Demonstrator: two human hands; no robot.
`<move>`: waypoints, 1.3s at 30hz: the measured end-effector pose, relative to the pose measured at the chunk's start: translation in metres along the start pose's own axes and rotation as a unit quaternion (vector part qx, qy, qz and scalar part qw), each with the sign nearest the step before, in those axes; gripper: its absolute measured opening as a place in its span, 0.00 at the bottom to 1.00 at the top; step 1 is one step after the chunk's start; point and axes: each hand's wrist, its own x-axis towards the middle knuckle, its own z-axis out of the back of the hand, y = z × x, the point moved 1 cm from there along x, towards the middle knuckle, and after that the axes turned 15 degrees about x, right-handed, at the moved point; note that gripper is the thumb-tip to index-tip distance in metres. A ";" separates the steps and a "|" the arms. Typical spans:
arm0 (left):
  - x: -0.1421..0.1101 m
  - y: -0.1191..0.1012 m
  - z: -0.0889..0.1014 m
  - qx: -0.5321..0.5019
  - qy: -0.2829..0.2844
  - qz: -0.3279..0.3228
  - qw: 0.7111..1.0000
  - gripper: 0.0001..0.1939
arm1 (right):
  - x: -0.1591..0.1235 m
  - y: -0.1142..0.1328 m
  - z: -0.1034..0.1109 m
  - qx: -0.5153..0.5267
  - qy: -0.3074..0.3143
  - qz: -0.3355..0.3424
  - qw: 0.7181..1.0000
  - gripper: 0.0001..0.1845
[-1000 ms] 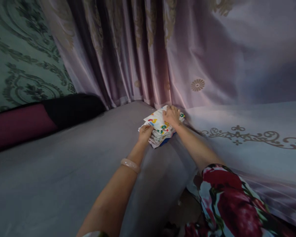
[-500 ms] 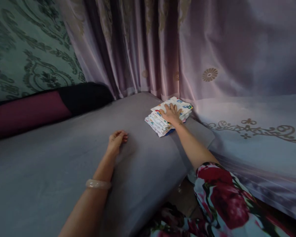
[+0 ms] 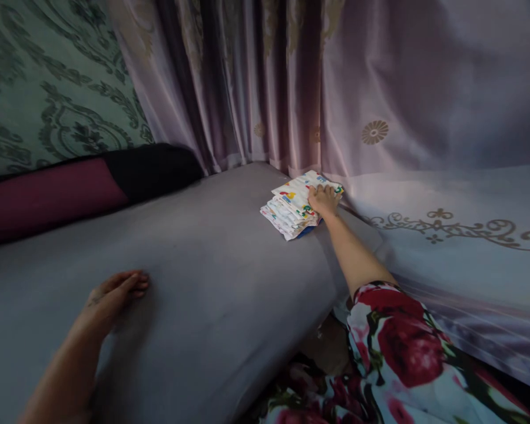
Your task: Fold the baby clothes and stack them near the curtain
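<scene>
A stack of folded white cloths (image 3: 291,203) with colourful printed figures lies near the far right corner of a grey-covered bed (image 3: 194,235). Something blue shows beneath its front edge. My right hand (image 3: 323,200) rests on the right side of the top cloth, its fingers apart and slightly bent. Well to the left of the stack, my left hand (image 3: 119,288) hovers above the grey cover. Its fingers are curled together with the thumb against them, and nothing shows in them.
A long dark red and black cushion (image 3: 70,191) lies along the wall side of the bed. Pale purple curtains (image 3: 375,76) hang behind and to the right, close to the stack. The bed's edge drops to the floor below my right arm.
My left hand has moved left and toward me, away from the stack. My right hand has slid to the right across the top cloth, and its fingers are less stretched.
</scene>
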 end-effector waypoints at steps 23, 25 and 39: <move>-0.032 0.002 -0.003 0.008 -0.045 -0.064 0.997 0.11 | -0.133 0.187 -0.090 0.140 0.180 0.332 0.915 0.21; -0.032 0.002 -0.003 0.014 -0.048 -0.066 0.997 0.11 | -0.162 0.206 -0.116 0.133 0.238 0.337 0.901 0.20; -0.019 0.005 0.001 -0.041 0.015 -0.067 0.997 0.18 | -0.258 0.279 -0.155 0.127 0.273 0.383 0.873 0.28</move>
